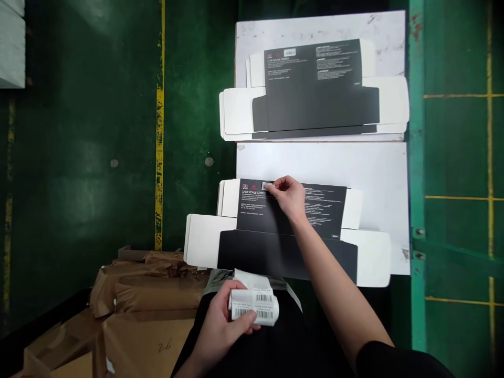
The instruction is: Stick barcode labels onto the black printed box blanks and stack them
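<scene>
Nearer flattened carton [287,257]: smooth card, matt black and white. Barcode label roll [264,313]: white paper, smooth. Nearer tabletop [323,160]: smooth white, scuffed. Floor [197,105]: green, faint sheen. Wrapped bundle [157,294]: creased brown paper. Sleeve [397,362]: black cloth, matt.

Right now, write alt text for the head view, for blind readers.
The right hand holds a small label against a flat printed carton; the left hand holds barcode labels. Beyond lies another carton, bearing a barcode sticker.

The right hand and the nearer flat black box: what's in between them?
A small white label; the head view shows it where the right hand reaches the nearer flat black box.
</scene>
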{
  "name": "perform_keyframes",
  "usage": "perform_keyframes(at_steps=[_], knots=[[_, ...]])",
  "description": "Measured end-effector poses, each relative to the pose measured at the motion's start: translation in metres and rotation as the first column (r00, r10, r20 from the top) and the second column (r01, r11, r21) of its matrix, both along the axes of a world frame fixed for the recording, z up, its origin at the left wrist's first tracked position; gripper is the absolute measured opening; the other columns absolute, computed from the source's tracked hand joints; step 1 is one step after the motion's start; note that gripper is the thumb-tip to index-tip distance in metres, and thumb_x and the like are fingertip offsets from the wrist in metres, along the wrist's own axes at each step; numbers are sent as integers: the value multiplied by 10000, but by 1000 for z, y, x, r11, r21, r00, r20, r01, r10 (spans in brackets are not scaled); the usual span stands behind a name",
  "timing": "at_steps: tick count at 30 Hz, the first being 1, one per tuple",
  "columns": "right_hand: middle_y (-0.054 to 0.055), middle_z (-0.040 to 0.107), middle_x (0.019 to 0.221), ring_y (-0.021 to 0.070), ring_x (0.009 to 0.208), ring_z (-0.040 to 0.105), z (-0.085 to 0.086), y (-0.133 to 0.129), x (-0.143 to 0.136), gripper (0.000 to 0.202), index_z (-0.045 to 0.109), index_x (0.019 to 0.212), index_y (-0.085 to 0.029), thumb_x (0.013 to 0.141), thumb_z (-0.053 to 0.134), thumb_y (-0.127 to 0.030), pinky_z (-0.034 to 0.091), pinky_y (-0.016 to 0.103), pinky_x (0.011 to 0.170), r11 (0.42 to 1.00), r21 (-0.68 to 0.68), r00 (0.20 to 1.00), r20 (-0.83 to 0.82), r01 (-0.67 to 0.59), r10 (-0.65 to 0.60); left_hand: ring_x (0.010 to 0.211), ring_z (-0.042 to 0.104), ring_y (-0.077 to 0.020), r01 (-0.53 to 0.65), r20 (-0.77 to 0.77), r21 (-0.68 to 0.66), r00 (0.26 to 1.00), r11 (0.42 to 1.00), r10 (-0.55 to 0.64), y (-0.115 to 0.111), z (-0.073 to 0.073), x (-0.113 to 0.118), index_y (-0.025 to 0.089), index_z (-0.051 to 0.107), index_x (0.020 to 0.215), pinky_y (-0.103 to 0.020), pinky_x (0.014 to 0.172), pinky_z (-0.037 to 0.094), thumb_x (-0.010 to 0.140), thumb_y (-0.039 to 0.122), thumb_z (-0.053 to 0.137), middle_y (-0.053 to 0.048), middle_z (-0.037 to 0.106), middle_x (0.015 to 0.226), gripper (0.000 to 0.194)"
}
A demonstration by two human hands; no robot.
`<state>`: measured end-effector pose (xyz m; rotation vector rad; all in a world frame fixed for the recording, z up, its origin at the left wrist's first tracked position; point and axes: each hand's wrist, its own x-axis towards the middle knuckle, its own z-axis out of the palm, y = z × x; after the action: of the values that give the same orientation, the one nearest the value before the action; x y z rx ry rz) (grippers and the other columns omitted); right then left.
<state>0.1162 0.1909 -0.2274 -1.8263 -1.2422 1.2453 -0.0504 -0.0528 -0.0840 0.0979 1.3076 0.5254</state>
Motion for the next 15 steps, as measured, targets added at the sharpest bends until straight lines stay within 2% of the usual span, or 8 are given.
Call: perform_keyframes(at_steps=[7,15], knots=[[-12,628,666,156,623,562,-3,2,2,328,619,698,-215,632,853,-435,457,318,643,1000,-4,999,53,-14,14,760,754,-212,18,18,-6,1000,1000,-18,1,-7,-8,213,525,1063,-263,637,567,781,333,797,-72,752,993,409],[-14,636,672,153,626,565,-3,1,0,310,618,706,-215,647,843,-421,463,322,664,1000,9,996,86,-18,18,728,744,-196,11,33,9,999,1000,-12,-1,-10,-7,203,518,1045,-244,616,558,777,329,803,-58,745,937,411]])
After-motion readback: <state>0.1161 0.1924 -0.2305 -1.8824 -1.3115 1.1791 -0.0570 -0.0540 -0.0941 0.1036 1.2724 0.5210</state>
